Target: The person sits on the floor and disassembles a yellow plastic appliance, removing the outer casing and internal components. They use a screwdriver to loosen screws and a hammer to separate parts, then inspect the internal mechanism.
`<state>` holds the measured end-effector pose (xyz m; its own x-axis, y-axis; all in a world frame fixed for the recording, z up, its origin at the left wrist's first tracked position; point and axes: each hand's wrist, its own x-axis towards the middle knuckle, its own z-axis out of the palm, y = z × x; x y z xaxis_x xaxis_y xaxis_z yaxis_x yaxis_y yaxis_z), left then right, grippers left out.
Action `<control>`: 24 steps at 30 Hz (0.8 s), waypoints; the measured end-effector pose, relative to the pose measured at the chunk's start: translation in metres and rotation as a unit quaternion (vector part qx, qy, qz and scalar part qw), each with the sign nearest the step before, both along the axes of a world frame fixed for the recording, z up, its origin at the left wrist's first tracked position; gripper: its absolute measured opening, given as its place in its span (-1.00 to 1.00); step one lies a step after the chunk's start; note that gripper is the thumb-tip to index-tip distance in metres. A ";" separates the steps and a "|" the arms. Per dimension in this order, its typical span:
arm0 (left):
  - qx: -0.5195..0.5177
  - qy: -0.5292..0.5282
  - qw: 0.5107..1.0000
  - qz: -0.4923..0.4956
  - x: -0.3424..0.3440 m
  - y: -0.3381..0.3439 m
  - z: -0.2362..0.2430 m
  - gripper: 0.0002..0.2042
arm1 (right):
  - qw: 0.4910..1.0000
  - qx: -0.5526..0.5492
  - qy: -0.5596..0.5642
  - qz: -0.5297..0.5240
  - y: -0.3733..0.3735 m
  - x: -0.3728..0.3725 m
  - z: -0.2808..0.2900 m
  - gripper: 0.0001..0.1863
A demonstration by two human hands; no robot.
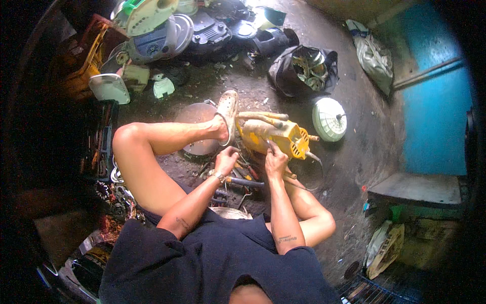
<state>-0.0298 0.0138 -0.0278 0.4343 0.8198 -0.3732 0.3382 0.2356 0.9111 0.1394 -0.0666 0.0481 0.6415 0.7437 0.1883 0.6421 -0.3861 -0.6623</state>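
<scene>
A yellow power tool point(268, 134) with tubular handles and a slotted end cap lies on the floor between my legs. A cord runs from its right end. My right hand point(276, 162) is closed against the near side of the tool's body, with a small thin thing by the thumb that I cannot make out. Just left of the tool, my left hand point(227, 160) is closed in a pinch, and what it holds, if anything, is hidden. My left foot, in a pale clog point(229, 116), rests at the tool's left end. Below my hands lies a dark-handled bar point(245, 181) among several hand tools.
A round metal plate point(195, 133) lies under my left shin. Beyond the tool stand a black bag of metal parts point(306, 71) and a white round cover point(329, 119). Plastic housings point(207, 30) pile up at the back. At the right is a low ledge point(415, 187).
</scene>
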 end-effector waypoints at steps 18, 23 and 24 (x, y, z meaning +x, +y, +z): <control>0.429 -0.031 0.882 -0.192 0.098 0.031 0.050 -0.68 | 0.970 -0.057 0.175 -0.162 -0.138 -0.056 -0.016 -0.77; 0.453 -0.066 0.865 -0.205 0.098 0.028 0.062 -0.75 | 0.976 0.006 0.180 -0.126 -0.118 -0.046 -0.005 -0.77; 0.460 -0.073 0.861 -0.203 0.094 0.028 0.059 -0.76 | 0.973 0.008 0.194 -0.129 -0.116 -0.047 -0.004 -0.77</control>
<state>0.0646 0.0415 0.0307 0.7421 0.5087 0.4364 0.0886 -0.7199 0.6884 0.0926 -0.1826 0.0437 0.8309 0.5484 -0.0946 0.2268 -0.4889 -0.8423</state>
